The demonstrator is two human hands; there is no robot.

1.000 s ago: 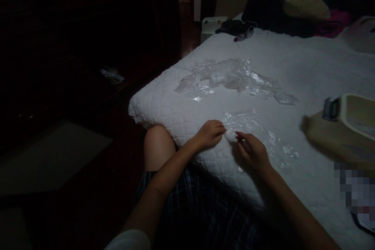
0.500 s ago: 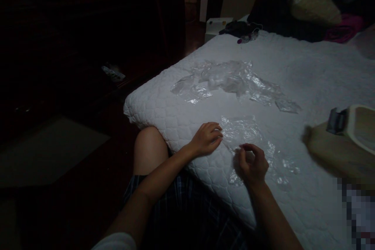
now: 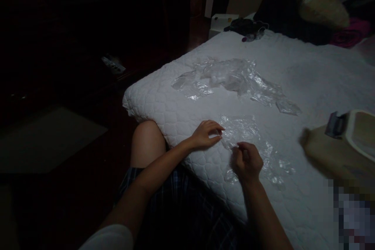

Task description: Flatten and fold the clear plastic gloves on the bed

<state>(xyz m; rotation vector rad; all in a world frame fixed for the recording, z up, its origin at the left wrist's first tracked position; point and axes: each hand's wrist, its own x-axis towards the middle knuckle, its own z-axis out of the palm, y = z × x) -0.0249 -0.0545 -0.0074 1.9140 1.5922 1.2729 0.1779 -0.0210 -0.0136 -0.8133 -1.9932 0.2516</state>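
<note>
Your left hand [image 3: 206, 134] lies loosely spread, fingertips on the edge of the clear plastic bag [image 3: 249, 131], which is flat on the quilted mattress [image 3: 307, 78]. Your right hand [image 3: 247, 160] pinches its film. Press left, pull gently and low: thin film tears and wrinkles easily.

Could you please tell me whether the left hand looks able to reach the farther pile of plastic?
Probably yes: the left hand rests by the near plastic sheet, and only bare mattress lies between it and the farther plastic pile, so nothing blocks it.
</note>
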